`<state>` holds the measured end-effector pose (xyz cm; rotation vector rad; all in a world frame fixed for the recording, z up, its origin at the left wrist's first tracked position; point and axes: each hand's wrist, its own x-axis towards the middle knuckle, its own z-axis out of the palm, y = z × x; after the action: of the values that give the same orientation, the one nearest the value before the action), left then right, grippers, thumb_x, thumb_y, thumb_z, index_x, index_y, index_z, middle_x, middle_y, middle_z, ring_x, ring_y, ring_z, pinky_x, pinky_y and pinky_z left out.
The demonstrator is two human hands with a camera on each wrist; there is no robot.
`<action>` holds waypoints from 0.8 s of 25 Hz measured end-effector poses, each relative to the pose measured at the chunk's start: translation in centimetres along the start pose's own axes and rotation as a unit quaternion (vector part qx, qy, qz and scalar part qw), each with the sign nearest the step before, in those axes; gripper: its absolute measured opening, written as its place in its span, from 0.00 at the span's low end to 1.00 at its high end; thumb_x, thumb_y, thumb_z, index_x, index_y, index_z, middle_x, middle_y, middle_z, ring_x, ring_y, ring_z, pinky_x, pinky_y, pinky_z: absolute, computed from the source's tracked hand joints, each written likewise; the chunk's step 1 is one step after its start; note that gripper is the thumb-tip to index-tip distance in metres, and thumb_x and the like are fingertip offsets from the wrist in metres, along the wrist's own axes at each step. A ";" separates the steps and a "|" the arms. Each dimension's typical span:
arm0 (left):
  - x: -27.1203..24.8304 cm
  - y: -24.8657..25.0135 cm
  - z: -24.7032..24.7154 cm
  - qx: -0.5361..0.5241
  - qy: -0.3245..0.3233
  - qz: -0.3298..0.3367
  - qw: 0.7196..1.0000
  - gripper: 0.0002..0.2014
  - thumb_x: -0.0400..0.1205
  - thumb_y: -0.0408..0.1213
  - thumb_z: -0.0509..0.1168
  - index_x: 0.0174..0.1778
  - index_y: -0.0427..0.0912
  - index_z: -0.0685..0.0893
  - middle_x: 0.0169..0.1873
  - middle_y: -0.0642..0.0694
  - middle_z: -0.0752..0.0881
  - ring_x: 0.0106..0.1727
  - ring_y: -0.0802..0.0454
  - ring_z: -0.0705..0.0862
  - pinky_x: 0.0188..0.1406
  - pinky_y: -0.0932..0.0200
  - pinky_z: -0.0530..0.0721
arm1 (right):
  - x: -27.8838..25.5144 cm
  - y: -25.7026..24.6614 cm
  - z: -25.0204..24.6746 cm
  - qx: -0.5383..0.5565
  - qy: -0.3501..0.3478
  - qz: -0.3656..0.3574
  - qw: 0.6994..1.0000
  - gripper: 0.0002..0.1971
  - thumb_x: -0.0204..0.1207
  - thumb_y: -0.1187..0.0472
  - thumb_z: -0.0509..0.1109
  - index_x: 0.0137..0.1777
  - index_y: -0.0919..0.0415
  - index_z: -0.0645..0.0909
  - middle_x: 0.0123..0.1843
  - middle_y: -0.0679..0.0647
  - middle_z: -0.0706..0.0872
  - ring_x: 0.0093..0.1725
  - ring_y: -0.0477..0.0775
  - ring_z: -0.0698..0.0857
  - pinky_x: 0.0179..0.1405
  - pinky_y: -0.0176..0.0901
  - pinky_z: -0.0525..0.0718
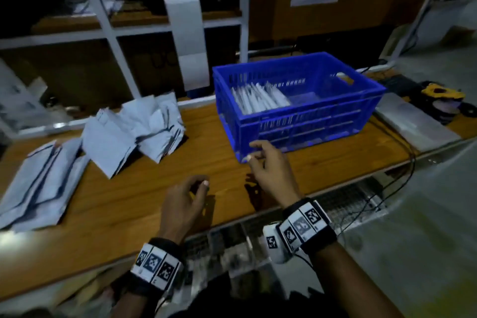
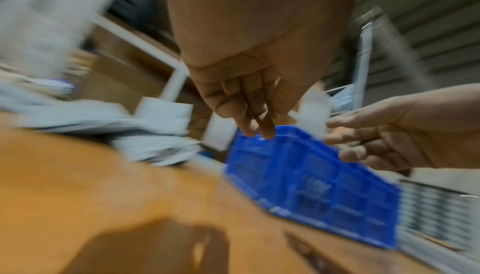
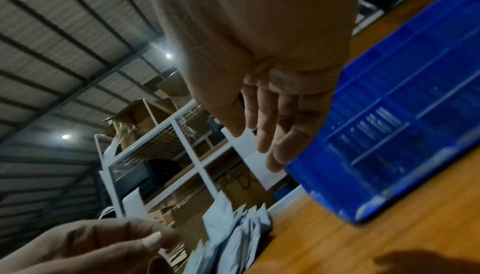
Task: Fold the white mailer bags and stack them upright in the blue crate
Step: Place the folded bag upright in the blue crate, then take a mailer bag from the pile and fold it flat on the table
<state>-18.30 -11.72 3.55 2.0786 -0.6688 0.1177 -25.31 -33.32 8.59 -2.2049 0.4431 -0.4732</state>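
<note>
We see the blue crate (image 1: 296,100) on the wooden table (image 1: 144,188), its walls slotted, with a row of folded white bags (image 1: 259,98) standing on edge in its left half. To the left of the crate lies a crumpled pile of bags (image 1: 139,129), and farther left a flat stack (image 1: 38,183). Our right hand (image 1: 271,168) hovers at the crate's near corner, fingers relaxed, holding nothing. Our left hand (image 1: 184,201) hangs over the table nearer us than the crate, loosely curled and empty.
</note>
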 end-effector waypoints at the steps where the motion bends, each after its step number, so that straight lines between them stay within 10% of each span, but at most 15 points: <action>1: -1.8 -1.1 -1.2 0.009 -0.001 -0.028 1.000 0.07 0.87 0.44 0.68 0.54 0.49 0.90 0.42 0.56 0.90 0.43 0.62 0.86 0.35 0.53 0.84 | -1.2 -0.3 1.6 0.013 -0.017 0.004 1.000 0.17 0.84 0.54 0.68 0.72 0.50 0.76 0.52 0.45 0.87 0.47 0.48 0.85 0.45 0.45 0.80; 10: -9.5 -9.6 -13.9 0.085 0.090 -0.166 0.978 0.12 0.86 0.42 0.67 0.65 0.46 0.85 0.50 0.49 0.87 0.50 0.50 0.84 0.38 0.55 0.77 | -5.1 -6.8 13.7 0.048 -0.137 -0.056 0.988 0.24 0.83 0.55 0.69 0.78 0.49 0.71 0.70 0.49 0.82 0.50 0.50 0.83 0.49 0.44 0.82; 14: -8.0 -16.8 -19.1 0.119 0.118 -0.166 0.972 0.17 0.84 0.36 0.70 0.68 0.38 0.83 0.64 0.37 0.85 0.65 0.38 0.81 0.58 0.44 0.80 | -3.8 -10.2 20.0 0.016 -0.203 -0.083 0.976 0.27 0.83 0.53 0.68 0.81 0.47 0.67 0.78 0.51 0.74 0.66 0.58 0.80 0.59 0.49 0.80; 20: -3.3 -27.2 -28.1 0.199 0.131 -0.154 0.959 0.24 0.79 0.29 0.73 0.71 0.30 0.79 0.66 0.29 0.81 0.67 0.29 0.78 0.64 0.37 0.75 | -0.9 -15.5 30.4 0.005 -0.220 -0.079 0.972 0.24 0.82 0.54 0.69 0.77 0.49 0.72 0.76 0.54 0.74 0.70 0.57 0.79 0.66 0.52 0.81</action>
<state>-2.71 23.85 -1.81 2.4677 -0.1599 0.3689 -9.28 -3.75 2.51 -2.2605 0.0279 -0.0577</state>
